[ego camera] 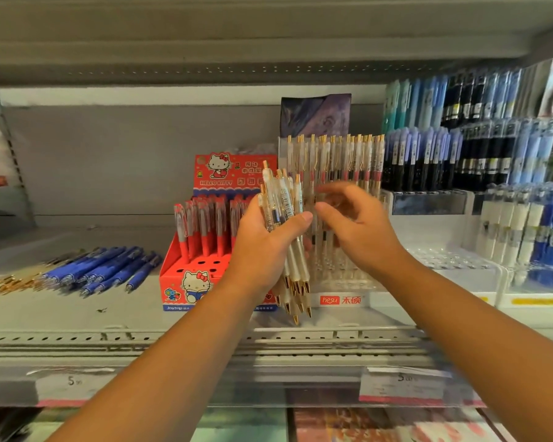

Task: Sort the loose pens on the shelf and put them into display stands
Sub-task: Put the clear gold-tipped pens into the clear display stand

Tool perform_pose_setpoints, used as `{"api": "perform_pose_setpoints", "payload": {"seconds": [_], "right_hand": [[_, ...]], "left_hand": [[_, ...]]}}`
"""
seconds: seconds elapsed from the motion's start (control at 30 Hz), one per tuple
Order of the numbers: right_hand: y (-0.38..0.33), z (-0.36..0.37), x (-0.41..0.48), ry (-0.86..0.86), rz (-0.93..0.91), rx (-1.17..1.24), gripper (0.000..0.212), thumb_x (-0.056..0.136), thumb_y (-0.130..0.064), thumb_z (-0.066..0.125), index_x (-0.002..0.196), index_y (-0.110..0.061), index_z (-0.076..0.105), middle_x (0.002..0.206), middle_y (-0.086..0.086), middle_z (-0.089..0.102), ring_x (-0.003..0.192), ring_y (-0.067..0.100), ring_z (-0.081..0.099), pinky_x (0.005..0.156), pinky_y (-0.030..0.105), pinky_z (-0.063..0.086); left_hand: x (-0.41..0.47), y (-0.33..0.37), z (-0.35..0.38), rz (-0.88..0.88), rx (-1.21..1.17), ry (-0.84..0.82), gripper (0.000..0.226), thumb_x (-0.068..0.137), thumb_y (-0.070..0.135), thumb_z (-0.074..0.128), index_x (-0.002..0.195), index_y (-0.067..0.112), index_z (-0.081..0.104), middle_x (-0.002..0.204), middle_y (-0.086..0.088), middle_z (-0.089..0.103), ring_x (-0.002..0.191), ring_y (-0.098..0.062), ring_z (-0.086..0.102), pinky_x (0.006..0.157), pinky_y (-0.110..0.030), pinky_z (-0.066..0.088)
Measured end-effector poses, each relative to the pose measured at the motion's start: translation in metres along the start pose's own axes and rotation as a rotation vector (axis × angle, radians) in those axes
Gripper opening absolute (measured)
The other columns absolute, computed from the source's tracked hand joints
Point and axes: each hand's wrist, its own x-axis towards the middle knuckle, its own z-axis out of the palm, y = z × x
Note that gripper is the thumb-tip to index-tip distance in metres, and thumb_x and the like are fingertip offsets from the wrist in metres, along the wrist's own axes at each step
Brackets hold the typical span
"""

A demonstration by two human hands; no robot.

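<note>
My left hand (pixel 262 244) is shut on a bunch of several white pens with gold tips (pixel 292 250), held upright with tips pointing down, in front of the shelf. My right hand (pixel 355 224) hovers just right of the bunch, fingers apart and curled, holding nothing, in front of a clear display stand (pixel 342 282) whose back rows hold matching white-and-gold pens (pixel 336 157). On the shelf at the left lies a loose pile of blue pens (pixel 109 269) beside a few clear gold-tipped pens (pixel 16 282).
A red cartoon-cat display box (pixel 189 282) with red pens stands left of the clear stand. Stands of blue, black and white pens (pixel 460 154) fill the right side. The shelf's front rail (pixel 205 339) carries price labels below. Another shelf hangs overhead.
</note>
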Motion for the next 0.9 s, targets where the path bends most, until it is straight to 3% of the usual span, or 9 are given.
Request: {"api": "perform_pose_setpoints", "payload": {"seconds": [0.1, 0.2, 0.37, 0.57, 0.7, 0.83, 0.9], "right_hand": [[-0.014, 0.007, -0.002, -0.11, 0.07, 0.335, 0.023, 0.093, -0.018, 0.063, 0.115, -0.024, 0.066, 0.093, -0.006, 0.068, 0.078, 0.008, 0.065, 0.058, 0.025, 0.054], [-0.018, 0.011, -0.002, -0.116, 0.099, 0.408, 0.019, 0.088, -0.015, 0.069, 0.106, -0.021, 0.069, 0.09, -0.003, 0.069, 0.077, 0.011, 0.064, 0.06, 0.024, 0.051], [-0.013, -0.001, 0.0, -0.081, 0.151, 0.547, 0.017, 0.086, -0.006, 0.069, 0.101, -0.012, 0.07, 0.088, 0.001, 0.07, 0.08, 0.018, 0.065, 0.06, 0.028, 0.052], [-0.011, -0.01, -0.001, -0.017, 0.182, 0.695, 0.032, 0.071, -0.02, 0.074, 0.098, -0.009, 0.064, 0.092, 0.015, 0.074, 0.081, 0.027, 0.073, 0.066, 0.035, 0.059], [-0.01, -0.012, -0.001, 0.054, 0.184, 0.668, 0.029, 0.077, -0.015, 0.074, 0.101, -0.007, 0.061, 0.091, 0.013, 0.073, 0.076, 0.029, 0.074, 0.06, 0.035, 0.059], [-0.005, -0.016, 0.002, 0.227, 0.153, 0.469, 0.014, 0.09, -0.009, 0.067, 0.102, -0.014, 0.062, 0.088, 0.003, 0.07, 0.074, 0.022, 0.073, 0.06, 0.036, 0.061], [-0.001, -0.02, 0.003, 0.326, 0.109, 0.319, 0.014, 0.091, -0.014, 0.068, 0.102, -0.017, 0.061, 0.088, -0.001, 0.068, 0.079, 0.017, 0.072, 0.062, 0.039, 0.062]], "left_hand": [[0.0, 0.0, 0.001, 0.011, -0.042, -0.043, 0.038, 0.081, 0.017, 0.07, 0.118, 0.021, 0.061, 0.104, 0.002, 0.074, 0.096, -0.015, 0.071, 0.077, -0.027, 0.055], [0.0, -0.001, 0.002, 0.001, -0.044, -0.078, 0.036, 0.086, 0.006, 0.067, 0.12, 0.017, 0.06, 0.102, 0.0, 0.074, 0.093, -0.014, 0.072, 0.073, -0.021, 0.055], [0.003, -0.004, 0.003, -0.017, -0.012, -0.059, 0.038, 0.082, 0.018, 0.069, 0.118, 0.025, 0.062, 0.11, 0.003, 0.073, 0.105, -0.014, 0.068, 0.09, -0.033, 0.054], [0.007, -0.006, 0.002, -0.063, -0.063, 0.048, 0.029, 0.079, 0.015, 0.068, 0.107, 0.024, 0.064, 0.096, 0.003, 0.075, 0.092, -0.018, 0.071, 0.085, -0.043, 0.055], [0.008, -0.006, -0.002, -0.173, -0.175, 0.109, 0.018, 0.084, 0.009, 0.067, 0.095, 0.021, 0.06, 0.073, 0.003, 0.069, 0.063, -0.018, 0.066, 0.056, -0.034, 0.053], [0.008, -0.003, -0.003, -0.216, -0.219, 0.136, 0.031, 0.079, 0.012, 0.069, 0.106, 0.018, 0.057, 0.105, -0.021, 0.069, 0.079, -0.031, 0.067, 0.063, -0.041, 0.056], [0.008, -0.002, -0.002, -0.199, -0.17, 0.146, 0.032, 0.074, 0.018, 0.07, 0.104, 0.022, 0.061, 0.106, -0.019, 0.07, 0.088, -0.031, 0.067, 0.077, -0.052, 0.057]]}}
